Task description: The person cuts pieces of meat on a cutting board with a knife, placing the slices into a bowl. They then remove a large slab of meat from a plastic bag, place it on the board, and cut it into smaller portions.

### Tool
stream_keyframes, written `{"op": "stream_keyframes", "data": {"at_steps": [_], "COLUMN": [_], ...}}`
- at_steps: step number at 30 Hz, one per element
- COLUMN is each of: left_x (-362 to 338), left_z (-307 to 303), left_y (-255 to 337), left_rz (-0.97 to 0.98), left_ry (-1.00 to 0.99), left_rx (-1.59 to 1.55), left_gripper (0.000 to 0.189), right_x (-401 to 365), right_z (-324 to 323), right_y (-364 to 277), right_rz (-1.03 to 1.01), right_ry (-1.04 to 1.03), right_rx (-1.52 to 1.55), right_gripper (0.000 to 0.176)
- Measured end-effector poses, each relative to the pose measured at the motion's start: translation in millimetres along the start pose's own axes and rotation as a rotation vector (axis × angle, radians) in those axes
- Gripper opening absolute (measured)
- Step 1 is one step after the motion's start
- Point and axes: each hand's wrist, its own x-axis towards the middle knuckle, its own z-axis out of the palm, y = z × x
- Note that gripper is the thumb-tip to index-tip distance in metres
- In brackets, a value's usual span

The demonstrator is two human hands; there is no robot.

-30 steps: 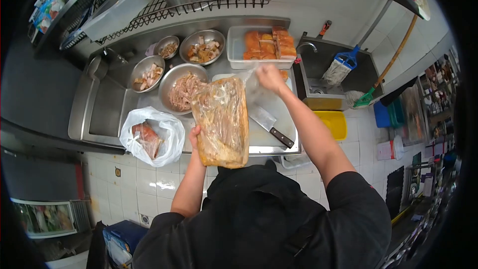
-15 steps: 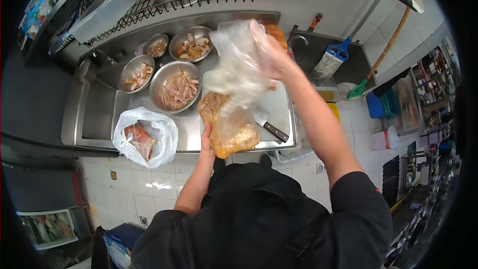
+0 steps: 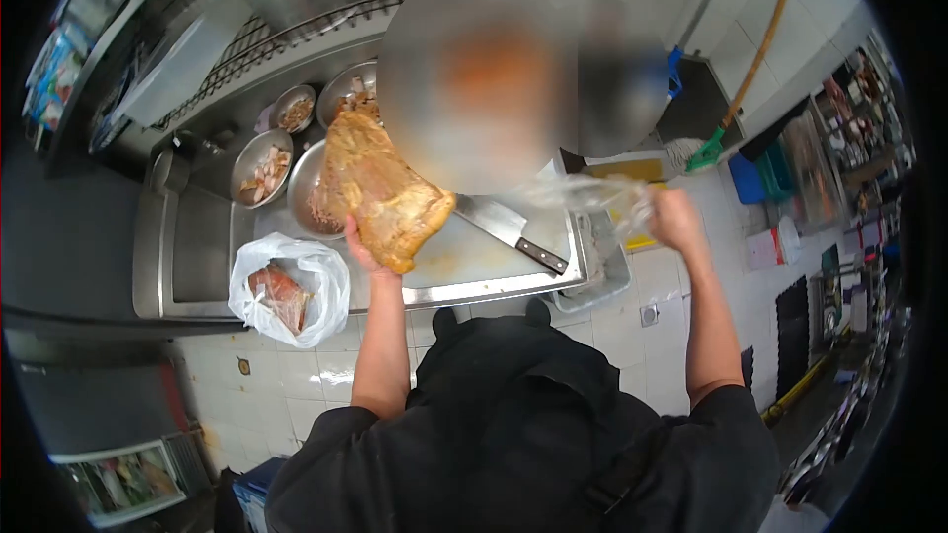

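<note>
A large golden-brown piece of cooked meat (image 3: 385,188) is held up by my left hand (image 3: 365,247), whose fingers grip its lower left edge. It hangs over the cutting board and partly covers a steel bowl (image 3: 293,199) of shredded meat. Out to the right, my right hand (image 3: 678,221) is closed on a clear plastic bag (image 3: 602,193), which trails leftward and is smeared by motion. A cleaver (image 3: 502,223) with a dark riveted handle lies on the white cutting board (image 3: 459,259), below and right of the meat.
Several steel bowls of cut food stand behind, including one with pale chunks (image 3: 247,199). A white plastic bag (image 3: 334,281) with wrapped meat sits at the counter's front edge, by the sink (image 3: 188,281). A grey bin (image 3: 614,271) stands right. A blurred patch hides the back centre.
The clear bag has come off the meat, and my right hand has swung it down to the right. My left hand has raised the meat and moved it left.
</note>
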Motion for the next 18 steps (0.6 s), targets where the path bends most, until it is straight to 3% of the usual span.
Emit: {"op": "stream_keyframes", "data": {"at_steps": [4, 6, 9, 11, 13, 15, 16, 18], "left_x": [0.4, -6.8, -11.2, -12.1, -8.9, -0.7, -1.6, -10.0], "left_z": [-18.6, -18.7, -21.5, -28.8, -42.3, -52.0, -37.4, 21.7], "left_y": [24.7, 32.5, 41.2, 41.7, 42.0, 46.9, 49.5, 50.4], "left_rz": [-0.124, -0.158, -0.167, -0.201, -0.227, -0.283, -0.273, -0.155], "left_ry": [-0.104, -0.137, -0.009, 0.013, 0.036, 0.009, 0.014, -0.052], "left_rx": [0.081, 0.096, 0.301, 0.337, 0.367, 0.428, 0.432, 0.824], "left_gripper": [0.068, 0.066, 0.060, 0.058, 0.056, 0.054, 0.054, 0.056], "right_x": [-31.9, -34.1, -25.9, -17.8, -20.9, -21.1, -12.0, 4.0], "right_z": [11.3, 57.5, 139.4, 206.3, 215.8, 196.7, 191.2, 181.9], "right_y": [80.5, 112.1, 128.3, 135.7, 121.5, 80.2, 58.9, 13.0], "right_rz": [0.147, 0.161, 0.237, 0.271, 0.297, 0.180, 0.168, 0.192], "right_ry": [0.127, -0.014, -0.140, -0.132, -0.121, -0.176, -0.176, 0.008], "right_rx": [0.227, 0.246, 0.206, 0.199, 0.185, -0.011, -0.008, 0.183], "right_gripper": [0.018, 0.018, 0.026, 0.030, 0.033, 0.034, 0.034, 0.033]}}
